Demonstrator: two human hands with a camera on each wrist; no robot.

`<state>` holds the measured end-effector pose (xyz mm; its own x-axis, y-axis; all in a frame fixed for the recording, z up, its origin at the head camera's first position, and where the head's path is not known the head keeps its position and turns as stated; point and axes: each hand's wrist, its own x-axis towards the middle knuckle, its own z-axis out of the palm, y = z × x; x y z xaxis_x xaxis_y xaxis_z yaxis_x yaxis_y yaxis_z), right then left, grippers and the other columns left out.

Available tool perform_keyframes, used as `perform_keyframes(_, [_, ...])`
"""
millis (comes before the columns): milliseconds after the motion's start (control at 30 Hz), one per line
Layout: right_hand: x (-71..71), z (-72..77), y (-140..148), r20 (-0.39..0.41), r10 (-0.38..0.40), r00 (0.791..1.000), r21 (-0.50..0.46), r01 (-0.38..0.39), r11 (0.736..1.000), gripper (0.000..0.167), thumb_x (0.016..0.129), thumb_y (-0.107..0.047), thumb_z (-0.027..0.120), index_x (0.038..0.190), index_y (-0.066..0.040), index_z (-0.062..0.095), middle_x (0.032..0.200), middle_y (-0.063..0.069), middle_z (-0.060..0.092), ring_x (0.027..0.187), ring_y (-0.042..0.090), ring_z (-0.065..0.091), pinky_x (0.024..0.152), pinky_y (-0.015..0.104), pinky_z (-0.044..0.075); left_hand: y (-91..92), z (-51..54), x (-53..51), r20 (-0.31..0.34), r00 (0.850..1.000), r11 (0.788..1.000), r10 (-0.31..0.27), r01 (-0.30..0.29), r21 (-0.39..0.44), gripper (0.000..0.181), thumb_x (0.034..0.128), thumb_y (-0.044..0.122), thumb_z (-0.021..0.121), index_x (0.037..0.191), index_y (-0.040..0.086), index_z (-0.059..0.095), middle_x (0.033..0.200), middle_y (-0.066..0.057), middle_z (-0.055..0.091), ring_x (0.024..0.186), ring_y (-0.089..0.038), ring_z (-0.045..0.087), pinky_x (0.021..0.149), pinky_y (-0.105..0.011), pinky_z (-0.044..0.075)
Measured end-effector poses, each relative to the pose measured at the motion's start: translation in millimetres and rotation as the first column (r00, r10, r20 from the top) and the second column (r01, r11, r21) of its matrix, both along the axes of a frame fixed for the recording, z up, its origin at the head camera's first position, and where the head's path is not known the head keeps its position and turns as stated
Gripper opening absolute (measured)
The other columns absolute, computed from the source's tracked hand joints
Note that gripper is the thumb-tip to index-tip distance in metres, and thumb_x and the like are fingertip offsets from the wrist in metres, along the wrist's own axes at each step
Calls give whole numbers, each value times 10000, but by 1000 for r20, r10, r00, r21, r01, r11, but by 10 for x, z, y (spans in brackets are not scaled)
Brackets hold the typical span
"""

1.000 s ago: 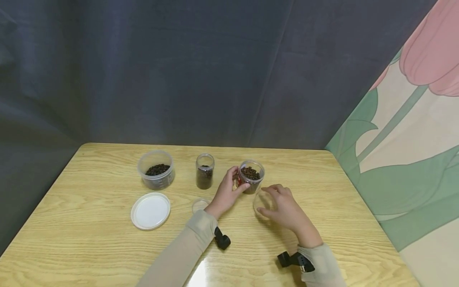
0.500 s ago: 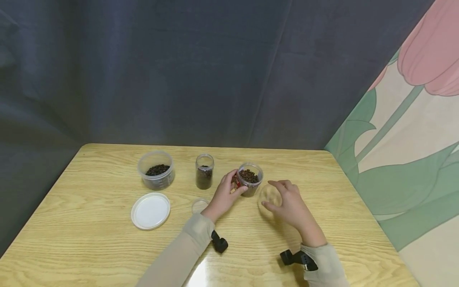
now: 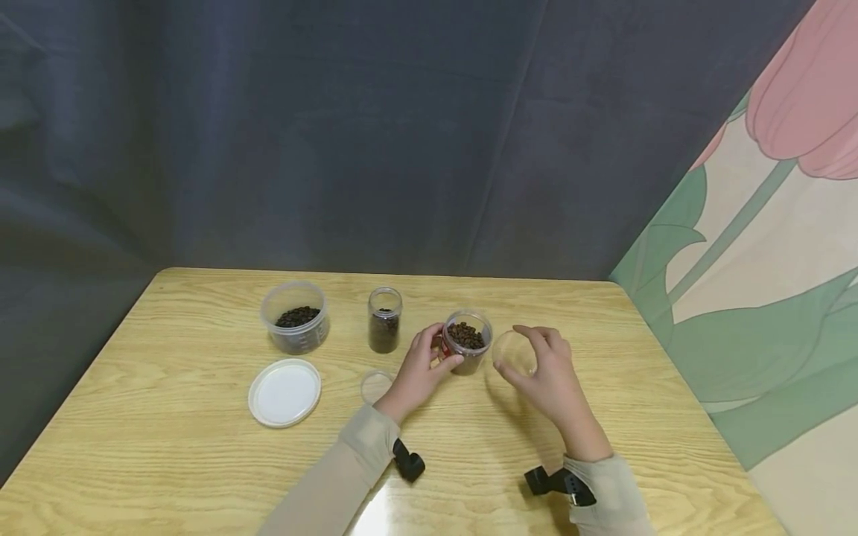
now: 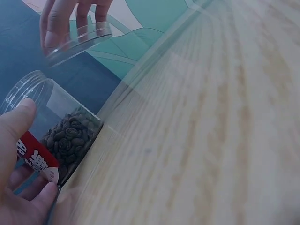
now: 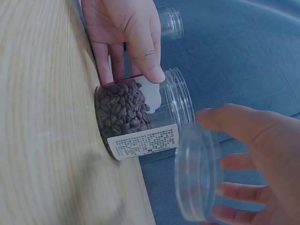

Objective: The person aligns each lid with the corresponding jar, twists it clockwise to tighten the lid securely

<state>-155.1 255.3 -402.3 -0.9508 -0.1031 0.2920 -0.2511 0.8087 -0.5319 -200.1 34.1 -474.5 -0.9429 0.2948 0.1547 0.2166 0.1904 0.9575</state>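
Note:
A clear screw-top jar (image 3: pixel 467 359) of coffee beans stands uncapped on the table, a red label on its side. My left hand (image 3: pixel 418 372) grips it, thumb on the near side and fingers behind, as the left wrist view also shows on the jar (image 4: pixel 70 136). Between the thumb and fingers of my right hand (image 3: pixel 553 376) is a clear round lid (image 3: pixel 515 353), held by its edge. The right wrist view has this lid (image 5: pixel 190 173) tilted beside the jar's threaded mouth, above the tabletop. A printed white label (image 5: pixel 145 142) faces that camera.
Left of the jar stands a narrower open jar (image 3: pixel 384 331) of dark beans, with a small clear lid (image 3: pixel 375 385) nearer me. Farther left are an open plastic tub (image 3: pixel 298 339) with dark beans and its white lid (image 3: pixel 284 393). A dark curtain (image 3: pixel 402 149) hangs behind the table.
My right hand has moved the clear lid away from me and slightly rightward, to beside the jar's mouth. The jar, in my left hand, has shifted slightly toward me.

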Motion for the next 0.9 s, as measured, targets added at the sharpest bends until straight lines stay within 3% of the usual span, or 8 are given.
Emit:
perform_keyframes(200, [-13, -19, 2, -88, -34, 996, -60, 29, 998, 654, 841, -217, 840, 1383, -2, 543, 1320, 285, 447, 1208, 468, 400, 934, 634, 445, 4, -32, 16, -17, 1000, 1000, 18, -18, 12, 701, 981, 229, 701, 1524, 4, 318, 1476, -211, 362, 1380, -315, 429, 1180, -368, 392])
perform_keyframes(467, [-15, -26, -8, -142, -50, 989, -121, 33, 992, 685, 837, -184, 840, 1394, 19, 498, 1348, 281, 461, 1112, 416, 457, 869, 506, 493, -11, -45, 37, -22, 1000, 999, 6, -5, 41, 692, 981, 226, 700, 1513, -5, 322, 1481, -222, 348, 1401, -333, 411, 1178, -353, 390])
perform_keyframes(733, [-29, -32, -38, -208, -51, 977, -199, 8, 980, 723, 837, -145, 828, 1406, 81, 444, 1317, 294, 475, 1086, 427, 493, 908, 546, 507, -19, -19, 99, -11, 1000, 999, 10, -10, 35, 706, 984, 229, 696, 1525, -7, 310, 1517, -227, 376, 1404, -342, 424, 1170, -369, 403])
perform_keyframes(900, [-29, -66, -60, -223, -61, 973, -259, 1, 966, 742, 828, -142, 832, 1435, 36, 444, 1332, 276, 414, 1124, 412, 473, 957, 530, 511, -26, -18, 136, -11, 1000, 999, 1, 0, 35, 701, 985, 245, 693, 1522, 2, 313, 1524, -230, 406, 1403, -349, 432, 1175, -399, 398])
